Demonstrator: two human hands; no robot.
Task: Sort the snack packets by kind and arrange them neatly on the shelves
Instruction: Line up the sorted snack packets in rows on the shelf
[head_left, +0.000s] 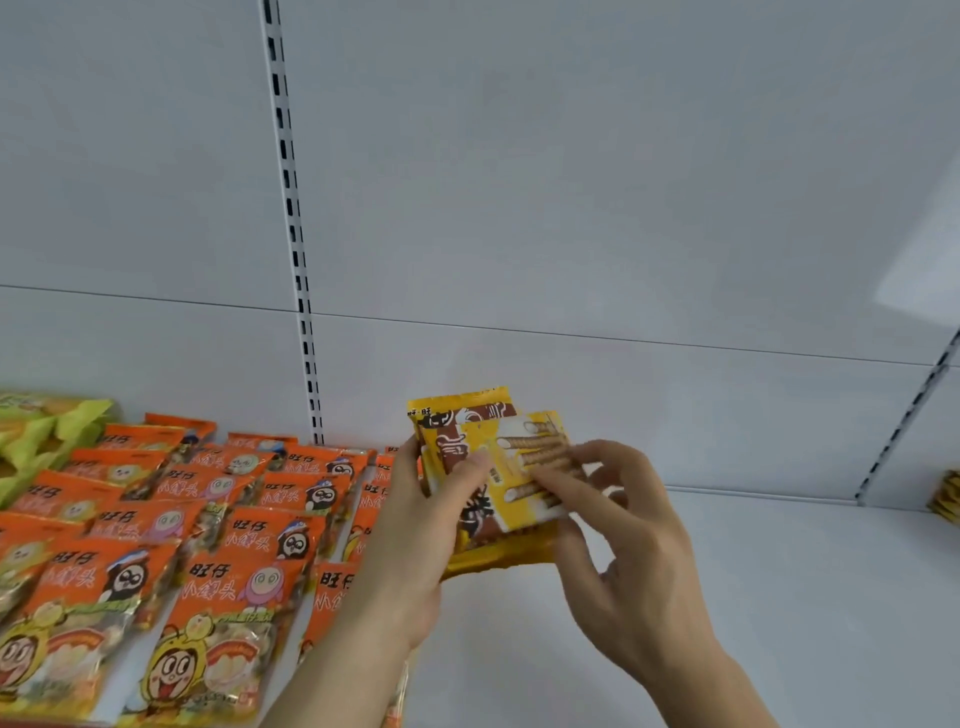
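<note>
Both hands hold a small stack of yellow-and-brown wafer-roll packets (511, 467) just above the white shelf (753, 597). My left hand (415, 530) grips the stack from its left side, thumb across the front packet. My right hand (618, 540) holds the right side, fingers curled over the front packet's picture of the rolls. To the left, several orange snack packets (171, 525) lie in overlapping rows on the same shelf. The lowest yellow packet is partly hidden behind my hands.
Green-yellow packets (36, 436) sit at the far left, behind the orange rows. More yellow packets (945, 499) peek in at the right edge on the neighbouring shelf bay. A slotted upright (296, 249) runs up the white back panel.
</note>
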